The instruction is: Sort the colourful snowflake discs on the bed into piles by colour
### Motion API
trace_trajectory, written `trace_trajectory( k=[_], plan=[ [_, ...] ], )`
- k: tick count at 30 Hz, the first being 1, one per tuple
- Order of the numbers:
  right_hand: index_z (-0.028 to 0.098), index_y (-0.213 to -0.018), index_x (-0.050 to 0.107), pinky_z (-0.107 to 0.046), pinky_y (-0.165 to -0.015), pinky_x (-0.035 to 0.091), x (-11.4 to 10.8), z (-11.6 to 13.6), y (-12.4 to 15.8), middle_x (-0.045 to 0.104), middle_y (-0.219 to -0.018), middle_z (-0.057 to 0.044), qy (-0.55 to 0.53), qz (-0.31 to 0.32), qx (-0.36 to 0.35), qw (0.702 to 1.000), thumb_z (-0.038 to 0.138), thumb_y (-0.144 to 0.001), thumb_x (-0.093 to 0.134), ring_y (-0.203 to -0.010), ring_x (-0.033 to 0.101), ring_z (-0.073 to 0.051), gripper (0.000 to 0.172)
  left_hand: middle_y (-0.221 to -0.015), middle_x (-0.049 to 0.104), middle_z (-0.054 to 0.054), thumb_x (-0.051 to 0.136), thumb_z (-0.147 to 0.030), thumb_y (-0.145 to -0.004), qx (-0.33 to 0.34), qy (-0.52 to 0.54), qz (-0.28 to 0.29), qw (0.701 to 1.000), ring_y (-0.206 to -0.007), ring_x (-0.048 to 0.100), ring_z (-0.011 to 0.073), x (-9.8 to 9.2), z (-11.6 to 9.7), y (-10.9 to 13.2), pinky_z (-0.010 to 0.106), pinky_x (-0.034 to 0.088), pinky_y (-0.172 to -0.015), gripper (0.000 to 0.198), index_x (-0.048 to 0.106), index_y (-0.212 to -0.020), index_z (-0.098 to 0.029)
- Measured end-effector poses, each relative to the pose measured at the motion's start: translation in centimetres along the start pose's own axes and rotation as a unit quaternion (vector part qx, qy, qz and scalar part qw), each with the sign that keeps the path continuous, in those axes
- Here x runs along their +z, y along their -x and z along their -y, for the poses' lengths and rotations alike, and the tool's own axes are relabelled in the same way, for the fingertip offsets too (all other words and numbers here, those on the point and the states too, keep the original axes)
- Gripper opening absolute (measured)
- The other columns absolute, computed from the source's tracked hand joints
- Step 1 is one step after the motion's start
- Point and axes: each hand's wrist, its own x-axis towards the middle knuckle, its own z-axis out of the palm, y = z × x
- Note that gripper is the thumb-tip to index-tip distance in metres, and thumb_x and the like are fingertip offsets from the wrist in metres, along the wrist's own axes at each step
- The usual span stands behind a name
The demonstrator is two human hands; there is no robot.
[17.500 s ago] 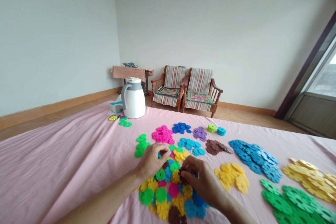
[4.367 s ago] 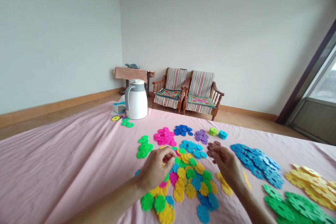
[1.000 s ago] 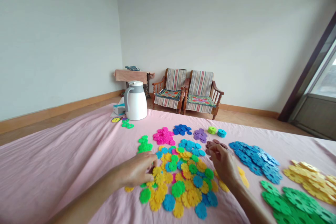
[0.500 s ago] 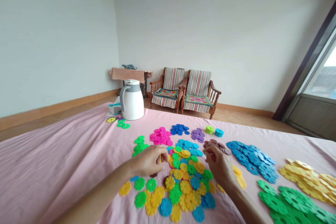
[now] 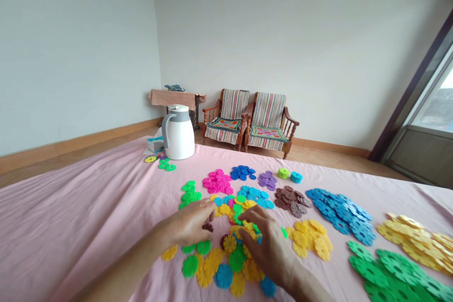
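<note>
My left hand [image 5: 193, 222] hovers at the left edge of a mixed pile of flower-shaped plastic discs [image 5: 238, 258], thumb and fingers apart. A brown disc [image 5: 208, 227] shows beside its thumb; I see nothing gripped. Over the pile's right side, my right hand [image 5: 271, 243] reaches down with spread fingers, covering part of the yellow, green and blue discs. Whether its fingertips touch a disc is hidden. Sorted groups lie around: green discs [image 5: 190, 194], pink discs [image 5: 217, 182], light blue discs [image 5: 255, 196], brown discs [image 5: 290, 199] and yellow discs [image 5: 311, 237].
On the pink cloth [image 5: 116, 198] stand a white jug [image 5: 180, 137] and a small box [image 5: 155, 144]. Dark blue discs [image 5: 242, 172] and purple discs [image 5: 267, 180] lie farther back. Larger blue [image 5: 341, 214], yellow [image 5: 410, 238] and green discs [image 5: 392, 273] spread to the right.
My right hand has moved left and nearer, from beside the brown discs to over the mixed pile, and its fingers have spread. My left hand has shifted slightly left, its fingers less curled.
</note>
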Motion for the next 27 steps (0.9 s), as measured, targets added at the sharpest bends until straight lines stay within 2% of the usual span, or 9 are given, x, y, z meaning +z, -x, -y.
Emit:
trace_trajectory(
  k=[4,7,11,15,18,21,24,27],
  plan=[
    [0.025,-0.096,0.063,-0.033,-0.083,0.04,1.6,2.4,0.5,0.059,-0.097,-0.004,0.035,0.059,0.006,0.998,0.02,-0.075,0.059,-0.093,0.053,-0.021,0.021,-0.075,0.057,-0.002,0.057,-0.018,-0.062,-0.022,-0.005,0.005,1.0,-0.071,0.053,0.0157,0.1,0.3,-0.1,0.02,0.035,-0.057,0.014,0.05,-0.074,-0.019],
    [0.025,-0.086,0.062,-0.036,-0.084,0.037,2.4,2.5,0.5,0.059,-0.095,-0.003,0.07,0.073,0.027,0.994,0.023,-0.073,0.063,-0.092,0.05,-0.022,0.013,-0.075,0.059,-0.002,0.056,-0.017,-0.062,-0.025,0.015,0.012,1.0,-0.07,0.054,0.0149,0.2,0.3,-0.2,0.02,0.035,-0.054,0.015,0.048,-0.074,-0.019],
    [0.023,-0.08,0.058,-0.036,-0.083,0.035,2.8,2.1,0.5,0.058,-0.092,0.0,0.073,0.064,0.038,0.995,0.019,-0.069,0.065,-0.09,0.049,-0.02,0.013,-0.071,0.06,-0.004,0.051,-0.01,-0.061,-0.008,0.021,0.014,1.0,-0.067,0.055,0.0134,0.3,0.2,-0.3,0.019,0.034,-0.054,0.015,0.05,-0.073,-0.019],
    [0.022,-0.078,0.058,-0.032,-0.08,0.035,2.6,2.0,0.5,0.06,-0.087,0.001,0.045,0.052,0.046,0.997,0.012,-0.068,0.062,-0.087,0.05,-0.018,0.014,-0.07,0.061,-0.003,0.047,-0.007,-0.063,0.009,0.025,-0.033,0.999,-0.067,0.055,0.0132,0.5,0.1,-0.6,0.019,0.035,-0.056,0.015,0.053,-0.071,-0.018],
    [0.021,-0.075,0.059,-0.031,-0.08,0.035,2.3,1.9,0.3,0.062,-0.08,0.001,0.007,0.048,0.043,0.998,0.01,-0.073,0.054,-0.08,0.054,-0.016,0.013,-0.066,0.06,-0.003,0.047,-0.009,-0.067,0.02,0.072,-0.061,0.995,-0.065,0.057,0.0133,0.7,-0.2,-0.8,0.019,0.037,-0.056,0.014,0.055,-0.073,-0.018],
    [0.021,-0.076,0.059,-0.028,-0.073,0.038,2.1,1.4,0.2,0.064,-0.075,0.002,-0.038,0.039,0.06,0.997,0.011,-0.077,0.05,-0.073,0.056,-0.014,0.014,-0.062,0.059,-0.003,0.047,-0.011,-0.071,0.012,0.146,-0.05,0.988,-0.058,0.058,0.0129,1.1,-0.4,-1.0,0.02,0.039,-0.053,0.013,0.056,-0.077,-0.018],
    [0.021,-0.078,0.059,-0.025,-0.065,0.039,1.9,0.9,0.2,0.065,-0.072,0.002,-0.074,0.026,0.08,0.994,0.014,-0.078,0.049,-0.068,0.057,-0.014,0.013,-0.067,0.063,-0.002,0.047,-0.012,-0.073,0.006,0.211,-0.047,0.976,-0.058,0.06,0.013,1.7,-0.6,-1.2,0.02,0.041,-0.053,0.012,0.055,-0.08,-0.018],
    [0.02,-0.074,0.06,-0.025,-0.066,0.039,1.5,0.8,0.1,0.065,-0.072,0.001,-0.079,0.007,0.078,0.994,0.015,-0.078,0.05,-0.069,0.057,-0.014,0.012,-0.072,0.064,0.0,0.047,-0.012,-0.073,0.011,0.242,-0.064,0.968,-0.061,0.062,0.0132,2.1,-0.8,-1.4,0.02,0.043,-0.054,0.011,0.054,-0.081,-0.017]
  ],
)
